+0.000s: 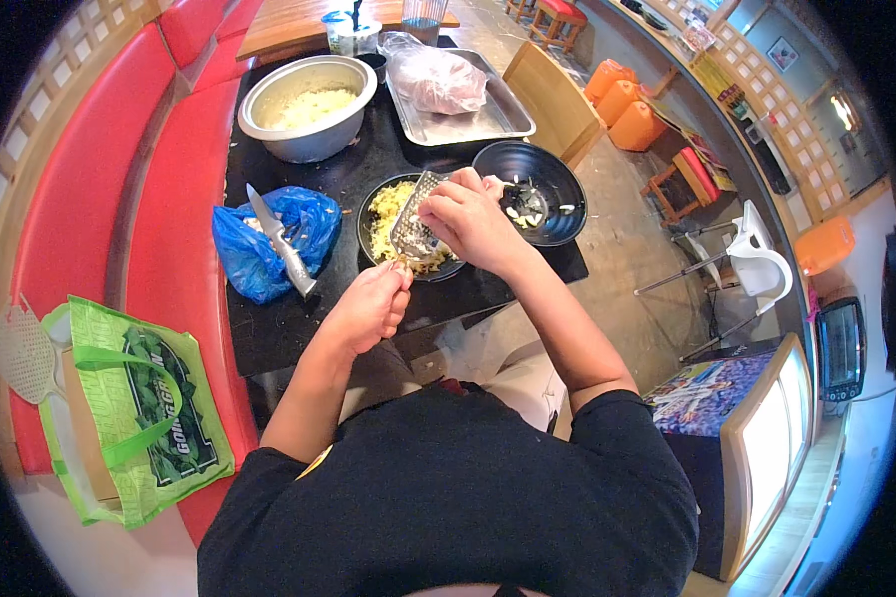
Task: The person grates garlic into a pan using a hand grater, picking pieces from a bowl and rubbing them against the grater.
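My left hand [369, 306] is closed around the handle of a metal hand grater [417, 209], which slants over a dark bowl [364, 237]. Yellowish grated food [385, 216], like minced garlic, lies in that bowl. Over the grater's face, my right hand [467, 216] has its fingers pinched on a small pale piece, mostly hidden by the fingertips. Just right of this hand, a black ridged bowl [567, 198] contains several pale pieces like peeled garlic cloves [524, 219].
On the black table [269, 347], a knife [280, 239] rests across a blue plastic bag [313, 216]. Farther back stand a large pot [306, 142] of pale chopped food and a metal tray [511, 119] with a filled plastic bag [440, 78]. A green tote bag [119, 395] sits on the red bench [89, 186].
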Demonstrator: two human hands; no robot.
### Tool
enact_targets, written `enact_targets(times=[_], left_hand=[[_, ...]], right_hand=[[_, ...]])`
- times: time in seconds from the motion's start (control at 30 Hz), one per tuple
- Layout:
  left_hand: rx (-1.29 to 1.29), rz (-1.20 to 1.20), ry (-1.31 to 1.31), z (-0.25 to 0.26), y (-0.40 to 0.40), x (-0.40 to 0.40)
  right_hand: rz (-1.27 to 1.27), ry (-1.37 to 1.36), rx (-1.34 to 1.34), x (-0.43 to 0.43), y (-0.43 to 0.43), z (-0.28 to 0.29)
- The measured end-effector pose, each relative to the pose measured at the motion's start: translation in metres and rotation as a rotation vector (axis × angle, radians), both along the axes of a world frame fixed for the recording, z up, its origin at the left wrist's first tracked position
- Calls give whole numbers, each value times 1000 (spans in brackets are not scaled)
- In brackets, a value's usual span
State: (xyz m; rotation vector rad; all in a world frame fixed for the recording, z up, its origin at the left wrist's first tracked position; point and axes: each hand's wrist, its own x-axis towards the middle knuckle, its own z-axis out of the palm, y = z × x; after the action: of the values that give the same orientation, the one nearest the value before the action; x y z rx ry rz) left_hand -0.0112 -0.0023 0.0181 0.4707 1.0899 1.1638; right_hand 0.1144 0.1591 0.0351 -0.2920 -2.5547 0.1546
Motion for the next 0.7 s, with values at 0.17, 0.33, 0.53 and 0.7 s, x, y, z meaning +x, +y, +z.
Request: enact_targets(times=[0.17,0.33,0.53,0.7], left_hand=[[-20,-19,-13,2,1,-1],[-42,-31,-20,0,2,-2],[-30,-23,-6,0,2,-1],[-44,-11,-33,-1,8,-3]], right_hand=[[201,-3,112,2,12,-4],[223,-34,54,5,19,-3],[188,68,-45,3,29,-11],[181,105,-34,-1,21,-6]])
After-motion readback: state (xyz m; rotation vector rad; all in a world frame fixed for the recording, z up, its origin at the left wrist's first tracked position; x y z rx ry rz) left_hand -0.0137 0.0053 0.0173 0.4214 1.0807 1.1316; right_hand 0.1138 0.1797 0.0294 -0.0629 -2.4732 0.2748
